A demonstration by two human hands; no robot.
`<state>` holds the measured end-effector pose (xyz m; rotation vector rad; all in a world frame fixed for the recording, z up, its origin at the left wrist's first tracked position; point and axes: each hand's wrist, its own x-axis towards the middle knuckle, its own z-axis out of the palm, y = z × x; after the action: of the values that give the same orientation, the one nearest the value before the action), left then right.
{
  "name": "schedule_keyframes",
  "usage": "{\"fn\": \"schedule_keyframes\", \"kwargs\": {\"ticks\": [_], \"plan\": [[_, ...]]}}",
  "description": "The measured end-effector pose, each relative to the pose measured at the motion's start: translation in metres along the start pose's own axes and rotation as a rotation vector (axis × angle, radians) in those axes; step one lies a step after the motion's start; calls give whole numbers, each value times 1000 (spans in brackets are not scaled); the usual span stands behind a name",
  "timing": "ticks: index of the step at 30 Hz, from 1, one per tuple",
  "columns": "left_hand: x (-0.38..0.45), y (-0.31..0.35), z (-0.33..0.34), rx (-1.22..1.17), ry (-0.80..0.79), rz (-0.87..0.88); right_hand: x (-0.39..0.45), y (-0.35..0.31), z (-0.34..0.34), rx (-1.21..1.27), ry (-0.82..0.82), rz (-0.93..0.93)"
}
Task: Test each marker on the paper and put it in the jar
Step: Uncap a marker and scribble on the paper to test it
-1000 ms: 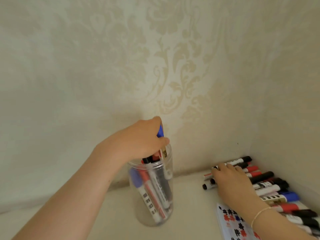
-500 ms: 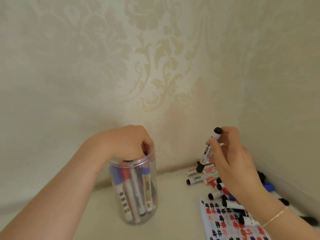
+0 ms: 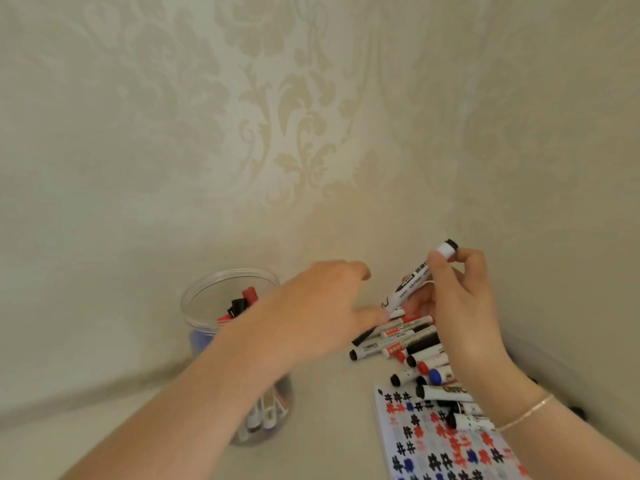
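A white marker with black end (image 3: 420,277) is pinched by the right hand (image 3: 457,306) above the marker pile (image 3: 408,344). The left hand (image 3: 322,306), fingers released, is stretched toward it, right of the clear plastic jar (image 3: 207,292).

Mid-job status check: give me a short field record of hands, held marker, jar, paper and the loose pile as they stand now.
right hand: grips a black marker, raised, tilted, above the pile
left hand: fingers extended toward the marker's lower end, holding nothing
jar: upright, open, several markers inside
paper: red, blue and black test marks
loose markers: pile beside and partly on the paper
cap on held marker: cannot tell
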<state>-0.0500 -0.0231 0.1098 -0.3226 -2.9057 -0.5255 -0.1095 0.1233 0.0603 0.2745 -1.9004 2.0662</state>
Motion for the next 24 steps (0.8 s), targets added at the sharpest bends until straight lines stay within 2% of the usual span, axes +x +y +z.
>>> {"fn": "schedule_keyframes", "kwargs": {"ticks": [1, 3, 7, 10, 14, 17, 19, 21, 24], "plan": [[6, 2, 21, 38, -79, 2, 0, 0, -1, 53, 12, 41], [14, 3, 48, -80, -105, 25, -2, 0, -6, 134, -9, 124], [13, 4, 64, -396, -109, 154, -6, -1, -19, 243, -293, 291], [7, 8, 66, -597, -120, 222, -2, -4, -25, 153, -438, 325], [7, 7, 69, -797, -173, 236, -1, -7, -32, 108, -503, 299], [7, 9, 73, -853, -265, 161, -6, -10, -43, 82, -514, 279], [4, 11, 78, -796, -295, 183, -12, -10, -52, 65, -502, 263], [2, 13, 83, -674, -268, 202, -16, -11, -65, 90, -398, 231], [-2, 6, 99, -459, -241, 131, -23, -10, -92, 114, -150, 205]]}}
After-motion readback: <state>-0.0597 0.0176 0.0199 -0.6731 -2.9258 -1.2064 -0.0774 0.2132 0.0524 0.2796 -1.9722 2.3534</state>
